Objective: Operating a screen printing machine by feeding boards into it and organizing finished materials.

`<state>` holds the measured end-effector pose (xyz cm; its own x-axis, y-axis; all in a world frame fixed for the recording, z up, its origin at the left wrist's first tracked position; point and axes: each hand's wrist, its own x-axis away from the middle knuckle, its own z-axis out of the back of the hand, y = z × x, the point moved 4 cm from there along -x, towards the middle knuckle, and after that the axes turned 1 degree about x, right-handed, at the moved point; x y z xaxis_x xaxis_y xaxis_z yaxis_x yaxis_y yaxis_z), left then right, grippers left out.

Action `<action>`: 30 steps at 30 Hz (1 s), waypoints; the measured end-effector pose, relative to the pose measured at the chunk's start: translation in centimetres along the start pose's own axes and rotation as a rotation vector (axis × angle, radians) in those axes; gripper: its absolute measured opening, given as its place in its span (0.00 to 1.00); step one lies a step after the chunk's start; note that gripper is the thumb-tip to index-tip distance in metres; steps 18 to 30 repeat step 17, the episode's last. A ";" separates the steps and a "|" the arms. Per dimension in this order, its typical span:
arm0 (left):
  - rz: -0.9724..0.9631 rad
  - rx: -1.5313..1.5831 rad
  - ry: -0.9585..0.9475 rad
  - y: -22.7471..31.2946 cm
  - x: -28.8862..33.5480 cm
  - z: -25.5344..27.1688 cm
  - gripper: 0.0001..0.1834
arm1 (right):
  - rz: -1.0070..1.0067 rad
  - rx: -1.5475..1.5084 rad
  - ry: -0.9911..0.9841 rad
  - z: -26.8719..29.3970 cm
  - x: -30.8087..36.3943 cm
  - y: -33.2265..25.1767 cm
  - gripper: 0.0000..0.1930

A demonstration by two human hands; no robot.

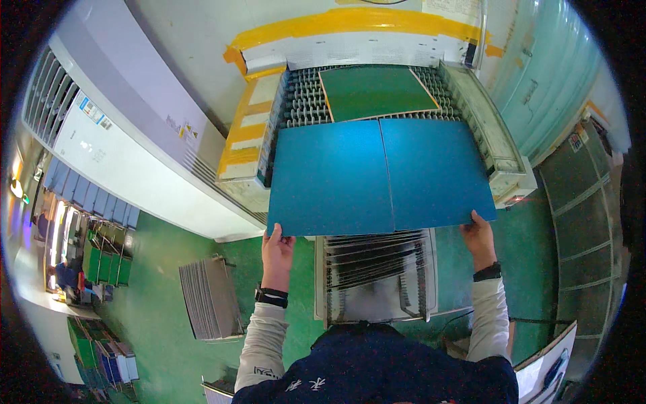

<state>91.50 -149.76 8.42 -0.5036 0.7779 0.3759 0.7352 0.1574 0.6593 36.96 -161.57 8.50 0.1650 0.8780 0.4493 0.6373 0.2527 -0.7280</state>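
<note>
Two flat blue panels lie side by side with a thin seam between them, the left panel (330,178) and the right panel (439,172). My left hand (276,256) grips the left panel at its near outer corner, thumb on top and fingers underneath. At the near outer corner of the right panel, my right hand (478,241) holds on the same way. The panels' far edges reach over the roller conveyor (303,94). Just beyond them, a dark green board (378,91) with yellowish edges lies on the rollers.
Rails flank the conveyor, the left rail (245,145) yellow-taped. Below the panels stands a slotted rack (432,276) holding several thin sheets. A stack of grey panels (210,299) stands on the green floor. A tall white cabinet (141,161) rises at left, a grey metal frame (582,222) at right.
</note>
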 end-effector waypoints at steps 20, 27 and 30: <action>-0.009 -0.009 -0.033 -0.1 -1.0 -0.9 0.13 | -0.024 0.012 -0.022 0.1 -2.3 -0.2 0.06; -0.009 -0.009 -0.033 -0.1 -1.0 -0.9 0.13 | -0.024 0.012 -0.022 0.1 -2.3 -0.2 0.06; -0.009 -0.009 -0.033 -0.1 -1.0 -0.9 0.13 | -0.024 0.012 -0.022 0.1 -2.3 -0.2 0.06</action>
